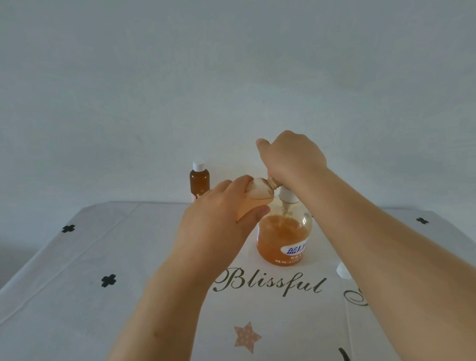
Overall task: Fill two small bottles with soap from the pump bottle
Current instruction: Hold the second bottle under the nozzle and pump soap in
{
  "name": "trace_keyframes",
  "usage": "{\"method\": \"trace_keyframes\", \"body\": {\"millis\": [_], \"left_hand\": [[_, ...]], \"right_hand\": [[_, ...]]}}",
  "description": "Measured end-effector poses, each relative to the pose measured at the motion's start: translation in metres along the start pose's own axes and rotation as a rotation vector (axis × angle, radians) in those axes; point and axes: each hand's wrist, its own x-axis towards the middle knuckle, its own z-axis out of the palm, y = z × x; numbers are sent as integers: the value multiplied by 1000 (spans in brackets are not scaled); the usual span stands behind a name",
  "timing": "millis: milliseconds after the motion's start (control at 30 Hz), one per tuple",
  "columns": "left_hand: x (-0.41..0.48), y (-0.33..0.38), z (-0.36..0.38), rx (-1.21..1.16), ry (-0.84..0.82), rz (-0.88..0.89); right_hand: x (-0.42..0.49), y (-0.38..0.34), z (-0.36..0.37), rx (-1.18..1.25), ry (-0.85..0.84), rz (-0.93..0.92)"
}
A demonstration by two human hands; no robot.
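Our L hand (219, 222) is clamped on a small bottle (259, 191): thumb on the near side, fingers wrapped over the far side. The btl lies tilted almost on its side, its neck pointing away from the L hand twd the R hand (290, 159) and ending right under that hand's lower edge. It looks mostly clear inside; we can't tell how much soap it holds.

Our R hand sits on top of the pump bottle (284, 238), fingers curled down over the pump head, knuckles up. The head and spout are hidden beneath it; only the white collar (288, 196) shows just below the wrist side of the hand. The pump btl stands upright on the bench (72, 283), directly under the R hand and just right of the L hand's fingertips, w/ orange soap filling most of its body and a blue-and-white label facing us.

A second small bottle (199, 182), brown w/ a white cap on, stands upright beyond the L hand, at the bench's far edge, well apart from both hands. A loose white cap (343, 271) lies on the bench just left of the R forearm, nearer to us than the pump btl. The bench wears a pale printed cloth (263, 284).
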Motion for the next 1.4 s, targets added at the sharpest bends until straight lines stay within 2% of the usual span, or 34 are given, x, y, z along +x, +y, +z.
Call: {"method": "trace_keyframes", "body": {"millis": [167,433,700,900,1167,1400], "left_hand": [[-2,2,0,1,-6,-10],[-2,2,0,3,32,20],[-3,5,-4,37,87,30],[-3,6,-4,7,60,3],[-2,4,-2,46,34,-12],[-2,3,0,68,24,-5]], "right_hand": [[-6,1,-1,12,6,22],[-8,-1,-6,41,-78,58],[-5,-12,-19,-104,-100,81],[-7,-8,-17,-30,-136,87],[-7,-4,-6,-91,-102,58],[-6,1,-2,-29,-94,58]]}}
